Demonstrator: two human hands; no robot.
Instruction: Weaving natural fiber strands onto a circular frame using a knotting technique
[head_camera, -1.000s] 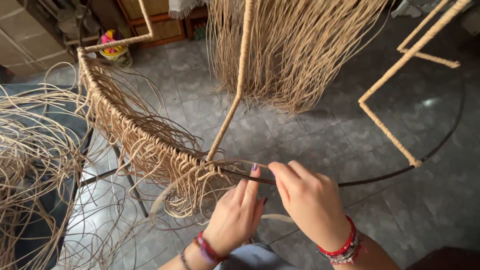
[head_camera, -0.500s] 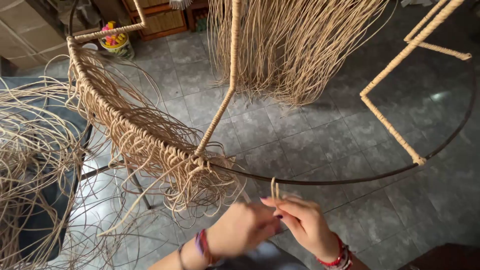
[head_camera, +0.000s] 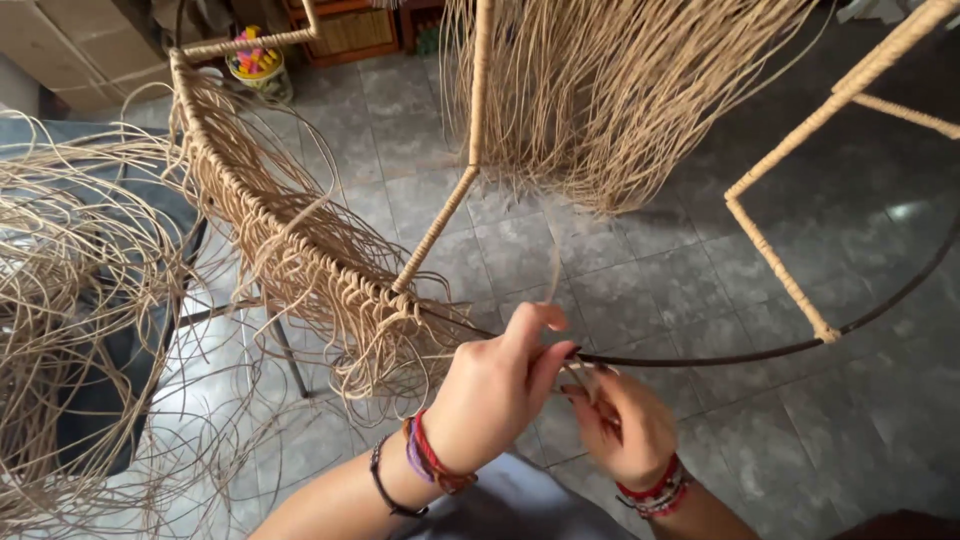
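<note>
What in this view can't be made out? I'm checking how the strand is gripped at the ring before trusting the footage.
Head view only:
- The strand is blurred by motion; its path between the fingers cannot be traced.
- The right hand fingertips are partly hidden behind the left hand.
- The dark ring runs off the right edge.
- The hanging fibre bundle is cut off by the top edge.

Head view, steeply downward, close
</note>
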